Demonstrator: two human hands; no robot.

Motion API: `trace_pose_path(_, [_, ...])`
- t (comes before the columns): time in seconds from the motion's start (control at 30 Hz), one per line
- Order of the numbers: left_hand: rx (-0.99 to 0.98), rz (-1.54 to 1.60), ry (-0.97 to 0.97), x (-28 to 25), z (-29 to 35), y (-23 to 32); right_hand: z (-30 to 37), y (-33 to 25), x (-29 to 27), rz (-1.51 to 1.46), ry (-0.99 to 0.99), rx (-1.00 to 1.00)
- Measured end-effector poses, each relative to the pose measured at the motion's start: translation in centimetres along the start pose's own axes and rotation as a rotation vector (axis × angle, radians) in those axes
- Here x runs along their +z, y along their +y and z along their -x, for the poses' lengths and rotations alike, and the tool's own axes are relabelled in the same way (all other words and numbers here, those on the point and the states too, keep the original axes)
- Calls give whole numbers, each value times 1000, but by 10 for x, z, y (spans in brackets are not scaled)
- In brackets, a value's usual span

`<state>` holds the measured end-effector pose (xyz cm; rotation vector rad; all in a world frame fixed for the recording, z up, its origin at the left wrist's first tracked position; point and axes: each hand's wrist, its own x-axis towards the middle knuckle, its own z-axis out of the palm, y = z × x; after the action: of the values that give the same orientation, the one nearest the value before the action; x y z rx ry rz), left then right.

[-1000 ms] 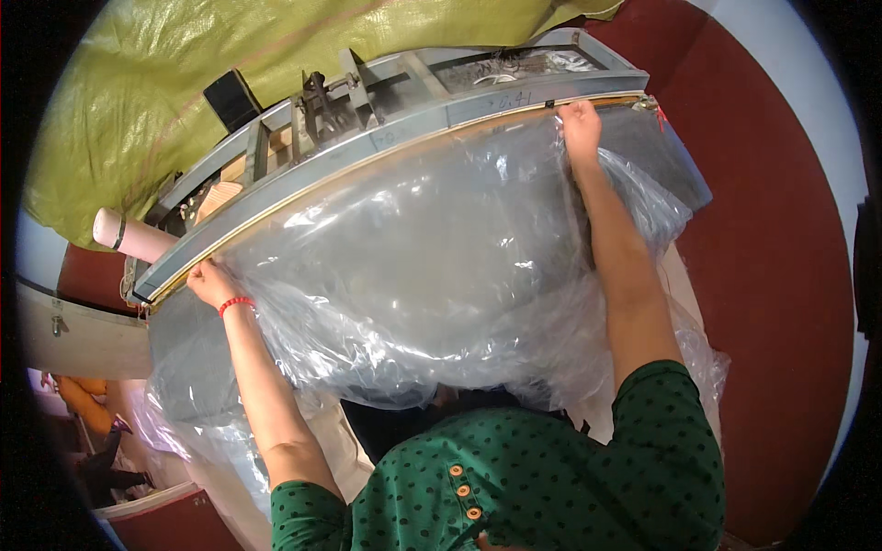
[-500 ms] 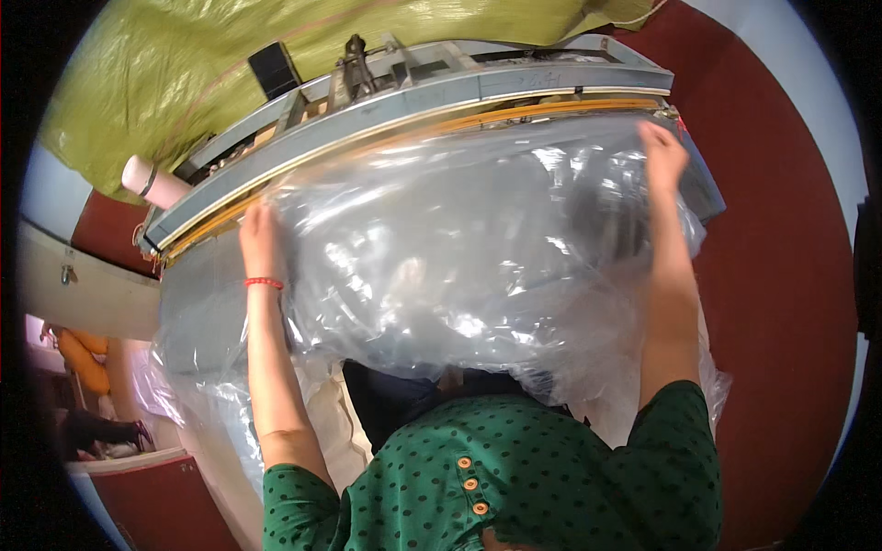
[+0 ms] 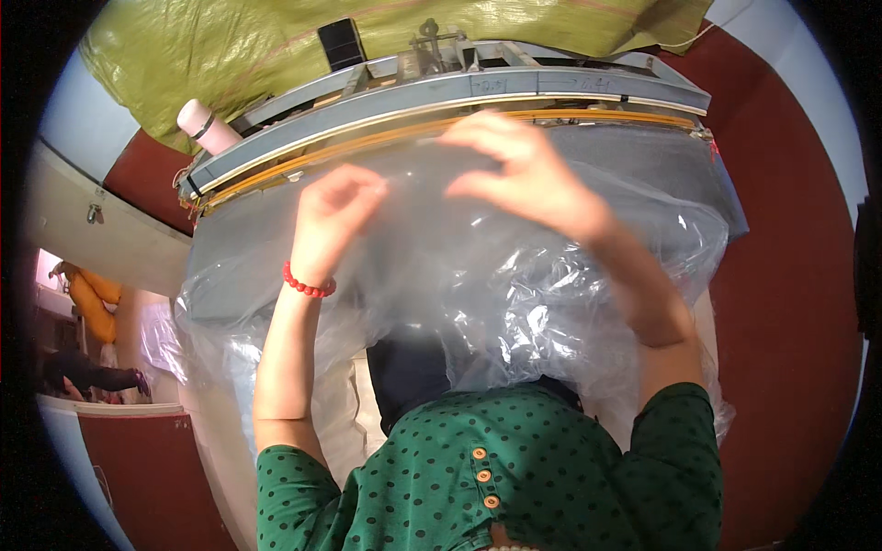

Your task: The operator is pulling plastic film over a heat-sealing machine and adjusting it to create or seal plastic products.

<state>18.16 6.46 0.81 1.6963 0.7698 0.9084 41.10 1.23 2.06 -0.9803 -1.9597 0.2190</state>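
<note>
A large clear plastic sheet [image 3: 542, 321], crinkled and shiny, lies over the grey work surface [image 3: 634, 151] and hangs down its near side towards my lap. My left hand [image 3: 335, 216], with a red bead bracelet at the wrist, is above the left part of the surface. Its fingers are curled in against the thumb; I cannot make out what, if anything, is between them. To its right, my right hand [image 3: 528, 174] is over the middle of the surface, near the orange strip [image 3: 377, 142]. Its fingers and thumb are spread apart, slightly blurred, and nothing shows between them.
Behind the surface runs a long grey metal frame [image 3: 441, 90] with a clamp-like metal fitting [image 3: 430, 41]. A pink bottle [image 3: 207, 127] stands at its left end, and a black phone-like object [image 3: 341, 44] rests behind it. A yellow-green tarpaulin [image 3: 239, 46] hangs beyond.
Both hands have left the sheet's far corners and come inward, my right hand moving far left and opening. The raised sheet has slid down towards me, baring grey surface. The view has shifted slightly.
</note>
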Motion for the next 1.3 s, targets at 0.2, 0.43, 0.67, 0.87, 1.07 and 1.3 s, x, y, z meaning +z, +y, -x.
trace_pose_path(0.2, [475,-517,83,-8,16,10,-4,-6,65,-264,-9,96])
trace_pose_path(0.43, [742,-912,392,-15,24,-8,-14,-14,111,-942,-82,508])
trace_pose_path(0.67, [68,-601,-340,-106,77,-45,33,85,66,-902,467,638])
trace_pose_path(0.87, [-859,-1087,-178,-299,184,-114,161,178,-101,138,806,788])
trace_pose_path(1.07, [166,-1741,1032,-419,158,-66,321,253,-275,910,670,976])
trace_pose_path(1.3, [-182,-1316,435,-381,98,-211,294,215,-254,1214,488,1457])
